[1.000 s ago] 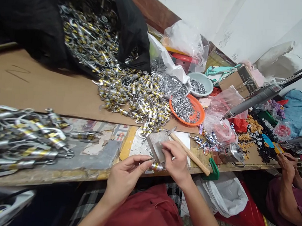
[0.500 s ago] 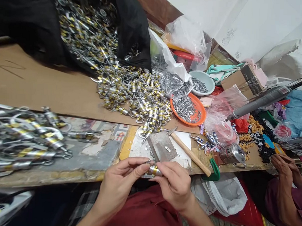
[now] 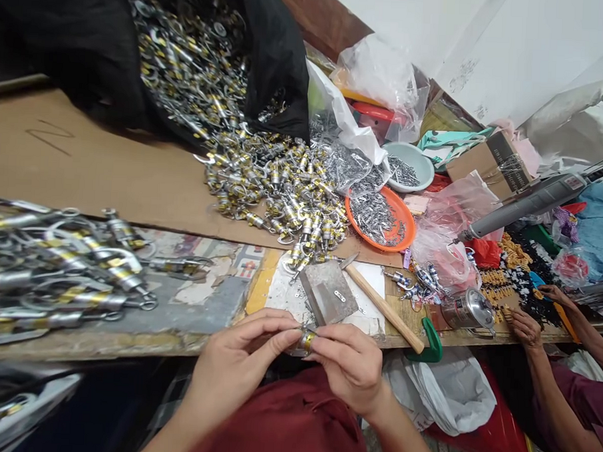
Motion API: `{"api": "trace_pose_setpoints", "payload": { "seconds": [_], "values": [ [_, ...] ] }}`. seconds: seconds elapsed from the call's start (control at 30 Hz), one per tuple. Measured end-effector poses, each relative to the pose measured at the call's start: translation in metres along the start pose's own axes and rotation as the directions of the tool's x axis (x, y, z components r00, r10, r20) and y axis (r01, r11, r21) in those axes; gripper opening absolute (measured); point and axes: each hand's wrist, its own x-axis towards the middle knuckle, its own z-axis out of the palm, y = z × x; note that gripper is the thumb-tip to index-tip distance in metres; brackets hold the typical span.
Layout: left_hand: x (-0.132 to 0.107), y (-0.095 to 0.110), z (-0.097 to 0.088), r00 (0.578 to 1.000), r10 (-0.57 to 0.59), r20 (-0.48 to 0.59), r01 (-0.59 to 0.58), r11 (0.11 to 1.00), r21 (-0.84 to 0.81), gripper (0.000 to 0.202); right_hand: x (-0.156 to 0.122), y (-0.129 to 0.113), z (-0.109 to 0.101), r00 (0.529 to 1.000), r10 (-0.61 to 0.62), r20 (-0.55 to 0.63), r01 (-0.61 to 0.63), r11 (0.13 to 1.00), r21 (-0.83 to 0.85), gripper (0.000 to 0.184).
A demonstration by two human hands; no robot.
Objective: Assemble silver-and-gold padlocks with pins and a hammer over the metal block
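Both my hands meet at the near edge of the workbench, pinching one small silver and gold metal clasp [image 3: 304, 340] between them. My left hand [image 3: 238, 370] grips it from the left with thumb and fingers. My right hand [image 3: 349, 365] holds its right end. Just beyond them lies a grey metal block [image 3: 328, 295] with a tiny flat metal piece on it, and a wooden-handled hammer [image 3: 384, 307] rests beside the block.
A big heap of similar clasps [image 3: 278, 185] spills from a black bag [image 3: 273, 65]; another pile [image 3: 54, 275] lies at left. An orange dish [image 3: 399, 220] and a white bowl [image 3: 409, 165] hold small metal parts. Another person's hands [image 3: 527, 327] work at right.
My right hand left the metal block and came back to join the left hand on the clasp; both drew nearer to me. The other person's hands shifted on the bench.
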Motion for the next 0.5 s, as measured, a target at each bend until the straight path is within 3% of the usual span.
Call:
{"api": "trace_pose_setpoints", "payload": {
  "seconds": [0.07,0.17,0.27,0.37,0.5],
  "values": [
    [0.000,0.006,-0.001,0.989,0.151,-0.003,-0.150,0.983,0.105,0.011,-0.001,0.000,0.000,1.000,-0.008,0.012,0.008,1.000,-0.003,0.023],
    [0.000,0.013,-0.003,0.938,0.341,0.058,-0.346,0.921,0.180,0.013,-0.001,-0.001,-0.002,1.000,-0.017,0.020,0.017,1.000,0.008,0.025],
    [-0.001,0.015,-0.006,0.893,0.436,0.117,-0.451,0.872,0.192,0.014,0.000,-0.002,-0.003,1.000,-0.001,0.014,0.000,0.999,0.043,0.025],
    [-0.005,0.015,-0.009,0.905,0.406,0.129,-0.423,0.890,0.167,0.014,0.001,-0.003,-0.002,0.999,0.038,-0.012,-0.037,0.995,0.089,0.020],
    [-0.008,0.012,-0.008,0.973,0.196,0.126,-0.209,0.972,0.104,0.014,0.003,-0.006,0.002,0.989,0.132,-0.064,-0.119,0.977,0.174,0.012]
  ]
}}
